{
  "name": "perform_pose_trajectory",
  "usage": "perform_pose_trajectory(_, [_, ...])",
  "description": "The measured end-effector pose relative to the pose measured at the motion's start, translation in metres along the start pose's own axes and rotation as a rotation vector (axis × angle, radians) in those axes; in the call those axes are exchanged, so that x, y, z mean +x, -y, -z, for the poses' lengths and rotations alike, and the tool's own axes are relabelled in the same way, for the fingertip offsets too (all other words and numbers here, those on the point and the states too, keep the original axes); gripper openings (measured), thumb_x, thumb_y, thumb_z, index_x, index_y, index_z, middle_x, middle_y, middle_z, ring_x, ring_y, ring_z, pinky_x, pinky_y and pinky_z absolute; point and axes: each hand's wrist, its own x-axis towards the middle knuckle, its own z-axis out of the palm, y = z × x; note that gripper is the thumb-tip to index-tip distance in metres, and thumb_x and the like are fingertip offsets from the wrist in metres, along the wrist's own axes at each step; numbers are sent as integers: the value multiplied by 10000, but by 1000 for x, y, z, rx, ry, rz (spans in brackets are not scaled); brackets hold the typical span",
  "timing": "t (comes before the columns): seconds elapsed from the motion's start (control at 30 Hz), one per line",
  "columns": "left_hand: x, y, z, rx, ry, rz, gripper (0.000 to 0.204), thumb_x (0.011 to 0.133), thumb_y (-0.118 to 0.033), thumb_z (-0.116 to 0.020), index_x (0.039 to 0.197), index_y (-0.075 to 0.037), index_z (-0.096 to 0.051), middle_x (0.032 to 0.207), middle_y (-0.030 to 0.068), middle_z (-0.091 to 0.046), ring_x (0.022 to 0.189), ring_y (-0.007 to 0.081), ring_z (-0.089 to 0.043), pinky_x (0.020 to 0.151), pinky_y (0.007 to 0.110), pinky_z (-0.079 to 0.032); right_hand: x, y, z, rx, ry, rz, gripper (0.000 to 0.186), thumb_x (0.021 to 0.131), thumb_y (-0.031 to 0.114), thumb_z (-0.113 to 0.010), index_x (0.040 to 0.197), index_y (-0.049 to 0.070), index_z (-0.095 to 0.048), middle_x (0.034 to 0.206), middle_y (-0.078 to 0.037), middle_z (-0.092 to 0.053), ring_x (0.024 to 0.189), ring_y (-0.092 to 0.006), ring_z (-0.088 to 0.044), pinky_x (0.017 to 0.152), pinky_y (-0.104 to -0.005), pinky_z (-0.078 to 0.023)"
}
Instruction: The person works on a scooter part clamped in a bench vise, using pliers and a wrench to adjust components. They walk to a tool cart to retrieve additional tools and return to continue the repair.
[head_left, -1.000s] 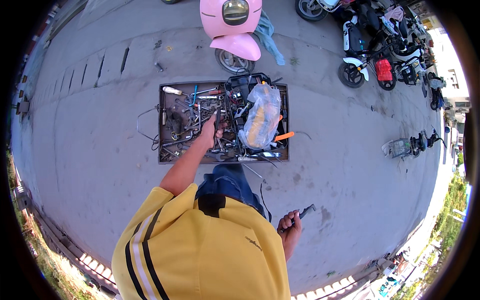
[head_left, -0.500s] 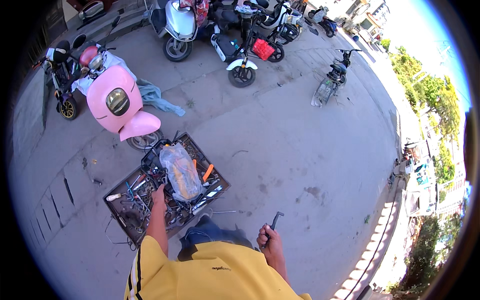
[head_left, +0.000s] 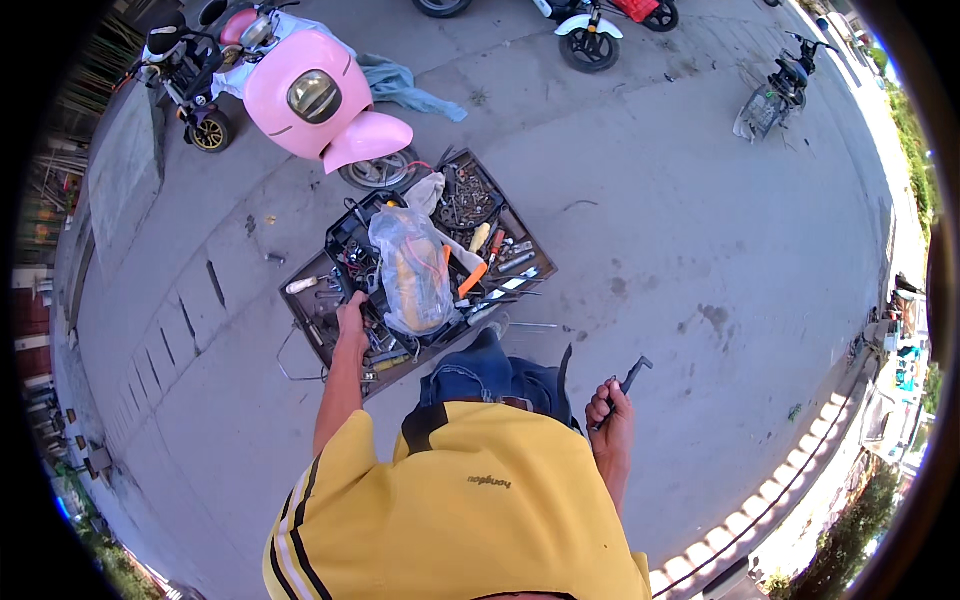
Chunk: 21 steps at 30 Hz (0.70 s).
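Note:
My left hand (head_left: 351, 314) is closed at the near-left edge of a black tray (head_left: 345, 238) in a wide, shallow toolbox (head_left: 545, 262) on the ground. Its fingertips are partly hidden. A clear plastic bag (head_left: 412, 270) with something yellowish-brown inside lies over the tray. Around them in the box lie wrenches, small metal parts (head_left: 465, 198), a red-handled screwdriver (head_left: 497, 243) and an orange-handled tool (head_left: 472, 279). Off to the right, my right hand (head_left: 613, 415) is wrapped round a dark metal tool with a bent end (head_left: 634, 374), held above the ground.
Just beyond the box stands a scooter with a pink front shell (head_left: 310, 95), beside another dark scooter (head_left: 190, 90). More scooters (head_left: 590, 45) are parked at the back. A stripped-down bike (head_left: 778, 90) stands far right on the grey pavement (head_left: 640, 220).
The black tray and bag have shifted left within the toolbox, covering wrenches and uncovering parts on the right. My left hand moved with them. The view has tilted down; my right hand still holds the tool.

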Motion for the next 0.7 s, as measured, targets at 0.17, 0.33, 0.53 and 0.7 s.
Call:
perform_pose_trajectory(0.17, [-5, 8, 98, -29, -101, 54, 166, 828, -233, -675, 779, -86, -615, 607, -13, -539, 416, 107, -433, 399, 270, -310, 1, 3, -4, -49, -26, -64, 108, 1034, 165, -612, 977, 78, -583, 793, 0, -582, 537, -59, -406, 475, -213, -341])
perform_pose_trajectory(0.33, [-25, 12, 167, 129, -201, 2, 267, 894, -284, -678, 811, -37, -620, 587, 2, -531, 428, 110, -457, 398, 287, -324, 11, 6, -16, -97, 12, -105, 127, 1040, 177, -607, 974, 75, -570, 795, 5, -571, 542, -57, -404, 483, -214, -341])
perform_pose_trajectory(0.53, [-53, -7, 171, 398, -267, -44, 350, 863, -330, -734, 852, 5, -632, 575, 25, -530, 424, 131, -481, 403, 295, -346, 16, 4, -28, -113, 69, -131, 101, 1042, 156, -601, 999, 70, -567, 803, -14, -567, 549, -72, -418, 484, -225, -349])
perform_pose_trajectory(0.7, [-64, -9, 162, 375, -251, -98, 394, 836, -368, -780, 875, -2, -639, 571, 33, -531, 411, 127, -473, 394, 299, -352, 8, 2, -29, -122, 90, -139, 112, 1044, 160, -601, 989, 68, -568, 800, -13, -563, 552, -72, -415, 483, -229, -340])
